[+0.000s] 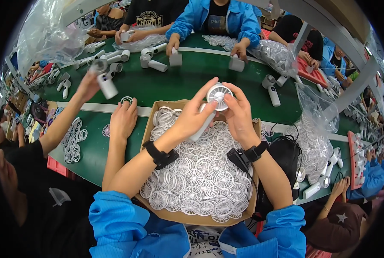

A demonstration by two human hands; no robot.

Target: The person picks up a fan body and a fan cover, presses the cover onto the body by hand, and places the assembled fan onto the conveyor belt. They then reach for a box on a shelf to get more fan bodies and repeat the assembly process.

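Observation:
Between my hands is a small white handheld fan (220, 95), held over a cardboard box, its round head up and its spoked front facing me. My left hand (195, 117) is closed around it, with the handle slanting down beneath the palm. My right hand (240, 115) grips the head from the right, its thumb pressed on the spoked face. Under them the cardboard box (145, 144) holds a heap of white round fan grilles (196, 176). A black strap with a small device sits on each of my wrists.
A green work table (136, 86) runs across, with several white fans along its far side. At left, a co-worker's hand (88, 88) holds a fan (107, 86) near loose grilles (73, 142). A clear bag of grilles (314, 148) and a black bag (280, 161) lie right.

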